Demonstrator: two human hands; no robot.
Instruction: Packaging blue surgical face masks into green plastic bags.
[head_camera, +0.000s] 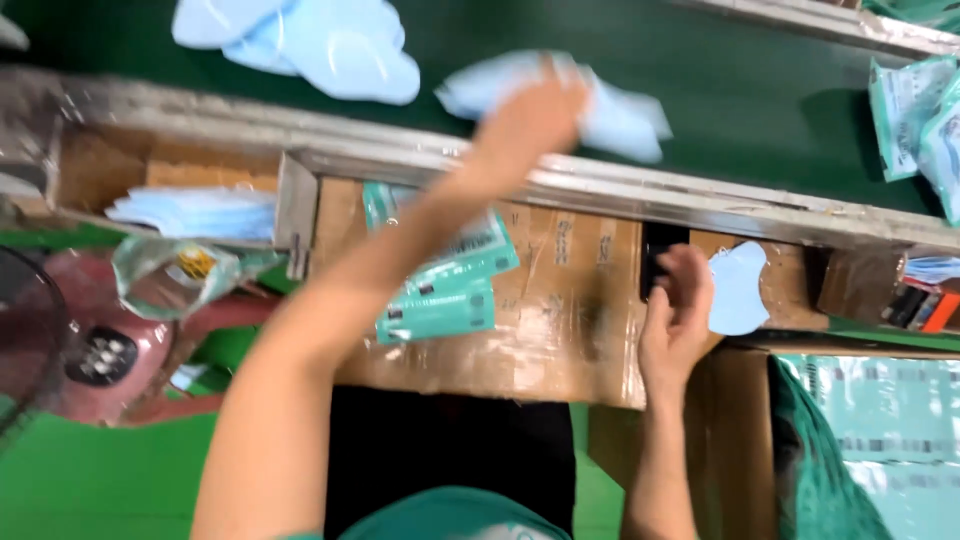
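Mask on belt: pale blue, soft, blurred (610, 115), lying on the dark green belt (740, 90) at 12 o'clock.
Left hand: (530, 125) reaches onto that mask, fingers spread and touching it; whether the grip has closed on it I cannot tell.
Right hand: (675, 315) at 3 o'clock, grip clamped on a second blue mask (738, 288).
Cardboard counter: (570, 320) carries teal packets (440, 285) at centre.
Side box: at 9 o'clock, an open box (90, 170) holds a stack of blue masks (195, 212).

teal flat packets (440, 285) (rectangular) lie on cardboard (560, 310).
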